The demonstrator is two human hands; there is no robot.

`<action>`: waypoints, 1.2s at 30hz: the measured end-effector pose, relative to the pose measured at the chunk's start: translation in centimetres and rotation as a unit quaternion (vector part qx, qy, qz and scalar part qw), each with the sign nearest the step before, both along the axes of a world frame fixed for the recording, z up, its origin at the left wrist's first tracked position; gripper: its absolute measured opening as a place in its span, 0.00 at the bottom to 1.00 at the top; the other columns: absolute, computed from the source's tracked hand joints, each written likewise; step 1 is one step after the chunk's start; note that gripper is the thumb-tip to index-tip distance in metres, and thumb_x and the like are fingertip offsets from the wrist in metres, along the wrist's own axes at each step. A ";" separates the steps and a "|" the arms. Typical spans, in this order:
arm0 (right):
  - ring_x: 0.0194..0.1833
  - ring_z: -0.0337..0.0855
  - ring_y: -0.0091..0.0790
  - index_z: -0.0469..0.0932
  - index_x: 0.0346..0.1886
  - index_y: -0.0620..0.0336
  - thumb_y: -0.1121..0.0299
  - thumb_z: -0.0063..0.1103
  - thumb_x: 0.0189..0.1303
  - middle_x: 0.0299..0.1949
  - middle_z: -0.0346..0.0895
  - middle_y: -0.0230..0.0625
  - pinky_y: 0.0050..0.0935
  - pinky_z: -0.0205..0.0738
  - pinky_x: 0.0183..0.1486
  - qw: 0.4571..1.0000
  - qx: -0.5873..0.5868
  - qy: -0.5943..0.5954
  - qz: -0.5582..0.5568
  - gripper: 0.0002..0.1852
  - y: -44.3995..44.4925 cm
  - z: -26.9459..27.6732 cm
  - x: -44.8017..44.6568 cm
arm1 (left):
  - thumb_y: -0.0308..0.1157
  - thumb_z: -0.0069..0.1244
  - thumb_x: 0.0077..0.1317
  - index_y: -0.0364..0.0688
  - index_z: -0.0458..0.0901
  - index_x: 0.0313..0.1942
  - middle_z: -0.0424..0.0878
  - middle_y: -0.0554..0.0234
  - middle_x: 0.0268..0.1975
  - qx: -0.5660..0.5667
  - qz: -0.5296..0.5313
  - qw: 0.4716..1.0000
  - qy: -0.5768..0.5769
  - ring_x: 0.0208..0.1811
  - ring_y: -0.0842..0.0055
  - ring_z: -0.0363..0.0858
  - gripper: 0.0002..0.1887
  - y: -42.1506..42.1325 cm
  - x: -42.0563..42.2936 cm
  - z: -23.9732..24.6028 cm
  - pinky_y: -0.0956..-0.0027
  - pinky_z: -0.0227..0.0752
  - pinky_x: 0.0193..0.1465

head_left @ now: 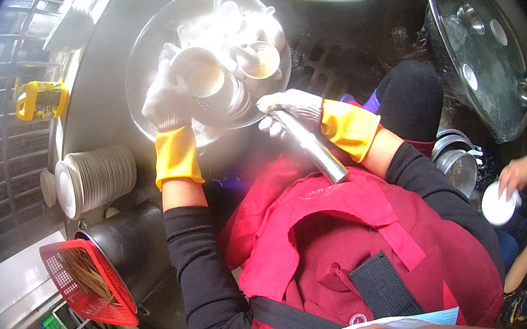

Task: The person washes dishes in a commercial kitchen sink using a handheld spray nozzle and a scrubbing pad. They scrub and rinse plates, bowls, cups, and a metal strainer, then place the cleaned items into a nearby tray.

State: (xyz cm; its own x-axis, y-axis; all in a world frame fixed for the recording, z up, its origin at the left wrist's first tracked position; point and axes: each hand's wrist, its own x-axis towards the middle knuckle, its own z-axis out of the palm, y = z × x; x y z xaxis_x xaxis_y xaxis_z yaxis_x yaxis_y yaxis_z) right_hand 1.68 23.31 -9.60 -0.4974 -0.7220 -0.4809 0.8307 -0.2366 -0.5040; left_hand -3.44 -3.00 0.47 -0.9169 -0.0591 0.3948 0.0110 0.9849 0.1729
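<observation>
My left hand (166, 95), in a white knit glove with a yellow rubber cuff, grips a round bowl (202, 75) by its left side, over a wide metal basin (132, 62). Glare washes out much of the pale dishware (234, 21) heaped in that basin. To the right of the held bowl lies a small cup (264, 60) with yellowish content, and below it some stacked saucers (238, 99). Gloved the same way, my right hand (293, 105) is closed around a shiny metal cylinder (314, 148), just outside the basin's lower right rim. The cylinder slants down toward my red apron (276, 257).
Stacked white plates (103, 178) lie at left, above a red basket of chopsticks (88, 277) on a dark pot (137, 251). A yellow-handled bottle (41, 100) is farther up. Right are a water-filled basin (485, 65), metal pans (458, 164) and another person's hands (519, 173) with a white dish.
</observation>
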 end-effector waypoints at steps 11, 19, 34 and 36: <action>0.32 0.88 0.38 0.81 0.49 0.63 0.54 0.60 0.74 0.43 0.86 0.52 0.37 0.87 0.32 0.999 0.028 0.024 -0.001 0.19 0.1 0.2 0.2 | 0.31 0.60 0.69 0.50 0.86 0.63 0.93 0.59 0.40 -0.101 -0.007 0.985 0.140 0.39 0.64 0.92 0.22 0.3 0.9 1.9 0.66 0.85 0.43; 0.33 0.89 0.38 0.80 0.51 0.64 0.53 0.59 0.75 0.45 0.86 0.52 0.38 0.88 0.34 0.999 0.027 0.036 0.006 0.20 0.3 -0.4 -0.1 | 0.32 0.58 0.68 0.53 0.88 0.62 0.94 0.58 0.44 -0.037 0.043 0.981 0.185 0.40 0.63 0.94 0.21 -1.6 0.9 2.9 0.65 0.87 0.42; 0.33 0.88 0.36 0.78 0.56 0.59 0.57 0.59 0.75 0.44 0.86 0.50 0.33 0.85 0.33 0.999 0.013 0.033 0.015 0.17 0.3 0.0 -0.2 | 0.49 0.54 0.72 0.57 0.80 0.68 0.90 0.58 0.56 0.051 0.001 0.998 -0.020 0.56 0.59 0.88 0.25 2.5 -2.8 2.7 0.56 0.81 0.58; 0.33 0.87 0.37 0.78 0.57 0.60 0.58 0.59 0.75 0.44 0.84 0.52 0.35 0.85 0.33 0.998 0.024 0.061 0.007 0.18 0.4 0.0 -0.1 | 0.49 0.58 0.72 0.52 0.84 0.65 0.91 0.56 0.55 0.085 -0.021 0.996 -0.017 0.54 0.60 0.90 0.24 3.3 -2.6 2.9 0.60 0.81 0.60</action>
State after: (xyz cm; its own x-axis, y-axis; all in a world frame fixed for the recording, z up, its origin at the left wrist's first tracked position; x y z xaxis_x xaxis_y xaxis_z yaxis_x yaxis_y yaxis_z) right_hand 1.54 23.66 -9.58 -0.5445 -0.7064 -0.4523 0.7658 -0.1987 -0.6117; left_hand -6.07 0.33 3.34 -0.9328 -0.0847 0.3504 0.0419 0.9399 0.3389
